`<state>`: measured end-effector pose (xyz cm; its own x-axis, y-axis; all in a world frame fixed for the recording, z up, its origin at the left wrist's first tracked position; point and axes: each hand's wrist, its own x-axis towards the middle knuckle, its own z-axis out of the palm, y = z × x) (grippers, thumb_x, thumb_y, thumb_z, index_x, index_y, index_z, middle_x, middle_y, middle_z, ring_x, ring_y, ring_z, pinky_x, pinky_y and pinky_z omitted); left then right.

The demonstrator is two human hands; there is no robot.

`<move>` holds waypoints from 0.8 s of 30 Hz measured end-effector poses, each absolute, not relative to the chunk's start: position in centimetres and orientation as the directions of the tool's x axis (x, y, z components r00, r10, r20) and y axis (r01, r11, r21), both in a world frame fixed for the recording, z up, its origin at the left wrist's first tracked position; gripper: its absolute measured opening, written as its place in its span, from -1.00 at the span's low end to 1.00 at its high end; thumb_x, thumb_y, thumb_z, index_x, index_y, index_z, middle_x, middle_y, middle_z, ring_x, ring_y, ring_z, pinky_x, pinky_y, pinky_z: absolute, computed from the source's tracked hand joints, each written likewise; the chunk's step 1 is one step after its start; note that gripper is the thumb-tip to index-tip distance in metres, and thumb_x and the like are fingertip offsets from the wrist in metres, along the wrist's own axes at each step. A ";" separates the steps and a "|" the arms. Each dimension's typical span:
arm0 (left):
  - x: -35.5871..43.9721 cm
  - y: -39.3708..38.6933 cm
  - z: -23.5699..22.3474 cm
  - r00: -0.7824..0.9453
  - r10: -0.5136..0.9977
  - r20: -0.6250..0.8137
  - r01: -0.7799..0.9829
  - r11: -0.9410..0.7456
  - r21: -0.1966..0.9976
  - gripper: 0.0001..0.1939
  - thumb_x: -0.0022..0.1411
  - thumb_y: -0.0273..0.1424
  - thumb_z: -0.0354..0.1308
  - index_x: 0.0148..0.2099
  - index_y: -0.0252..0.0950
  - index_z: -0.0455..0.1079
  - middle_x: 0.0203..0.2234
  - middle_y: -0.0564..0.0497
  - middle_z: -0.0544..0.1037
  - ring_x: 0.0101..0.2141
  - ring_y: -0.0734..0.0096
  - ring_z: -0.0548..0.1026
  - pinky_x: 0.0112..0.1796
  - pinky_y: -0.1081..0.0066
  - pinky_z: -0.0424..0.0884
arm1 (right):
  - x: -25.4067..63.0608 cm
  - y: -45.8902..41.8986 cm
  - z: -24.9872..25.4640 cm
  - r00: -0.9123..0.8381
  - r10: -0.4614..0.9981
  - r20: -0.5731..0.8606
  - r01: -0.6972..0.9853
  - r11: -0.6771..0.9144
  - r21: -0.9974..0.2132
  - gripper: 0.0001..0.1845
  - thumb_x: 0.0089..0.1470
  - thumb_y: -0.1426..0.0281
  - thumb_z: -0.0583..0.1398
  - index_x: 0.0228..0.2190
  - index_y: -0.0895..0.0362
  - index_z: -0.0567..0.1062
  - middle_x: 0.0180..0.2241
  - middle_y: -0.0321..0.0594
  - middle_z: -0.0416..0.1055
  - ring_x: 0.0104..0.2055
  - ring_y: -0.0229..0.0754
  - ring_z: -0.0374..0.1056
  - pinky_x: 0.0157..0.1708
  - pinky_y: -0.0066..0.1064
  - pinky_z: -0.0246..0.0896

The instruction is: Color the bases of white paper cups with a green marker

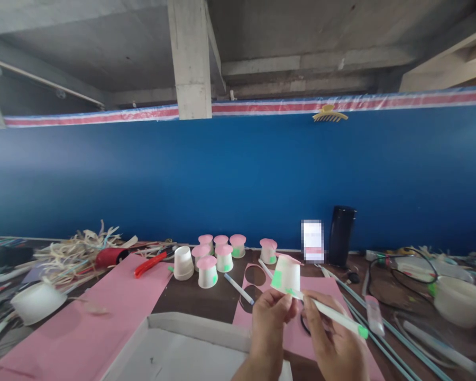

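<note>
My left hand [272,323] pinches the lower edge of an upside-down white paper cup [289,272], which has a pink paper disc on top and green patches on its side. In my right hand [333,333] is a white marker [335,313] with a green end cap, its tip at the cup's lower edge. Behind my hands, several similar pink-topped cups [224,260] stand upside down on the table. A plain white cup [183,264] is left of them. Under my hands lies pink paper [321,288] with round holes cut out.
A white shallow box [194,321] sits in front. Pink sheet [119,296], red-handled tool [148,265] and tangled strips [89,248] lie left. A black cylinder [342,235], cables, pale blue tubes [376,317] and a white bowl [462,299] are right. Another marker [239,289] lies mid-table.
</note>
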<state>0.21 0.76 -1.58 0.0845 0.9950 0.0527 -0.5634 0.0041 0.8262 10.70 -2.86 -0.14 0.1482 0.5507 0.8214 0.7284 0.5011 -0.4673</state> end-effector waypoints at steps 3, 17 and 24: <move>0.2 0.8 -1.7 0.050 0.997 0.053 -0.471 -0.023 0.882 -0.79 -0.02 -0.30 0.25 -0.49 -0.37 0.42 -0.64 0.02 0.44 -0.57 0.54 0.30 -0.46 0.48 0.20 | 10.7 -2.9 -0.1 0.144 0.559 0.817 0.726 0.502 -0.471 -0.79 0.13 0.28 0.08 -0.25 0.10 0.44 -0.33 -0.19 0.47 -0.32 -0.20 0.44 -0.32 -0.45 0.35; -0.3 0.1 0.1 -0.011 0.999 0.044 -0.308 -0.045 0.950 -0.91 -0.05 -0.42 0.15 -0.52 -0.34 0.41 -0.64 0.01 0.47 -0.55 0.47 0.34 -0.44 0.46 0.22 | 10.4 -3.0 0.7 0.144 0.576 0.805 0.758 0.459 -0.464 -0.76 0.13 0.24 0.07 -0.32 0.10 0.46 -0.39 -0.20 0.50 -0.38 -0.20 0.45 -0.40 -0.49 0.35; -0.1 0.3 -0.2 -0.021 0.999 0.048 -0.297 -0.052 0.954 -0.91 -0.05 -0.42 0.15 -0.52 -0.34 0.41 -0.64 0.01 0.47 -0.56 0.47 0.34 -0.44 0.45 0.22 | 10.4 -2.9 0.7 0.147 0.575 0.804 0.755 0.460 -0.467 -0.75 0.14 0.24 0.06 -0.33 0.10 0.47 -0.39 -0.20 0.50 -0.39 -0.20 0.45 -0.42 -0.48 0.34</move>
<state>-0.15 0.28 -0.22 -0.0214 0.9986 0.0477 -0.2968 -0.0519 0.9535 10.38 -2.87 0.66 0.1473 0.5754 0.8045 0.7550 0.4601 -0.4673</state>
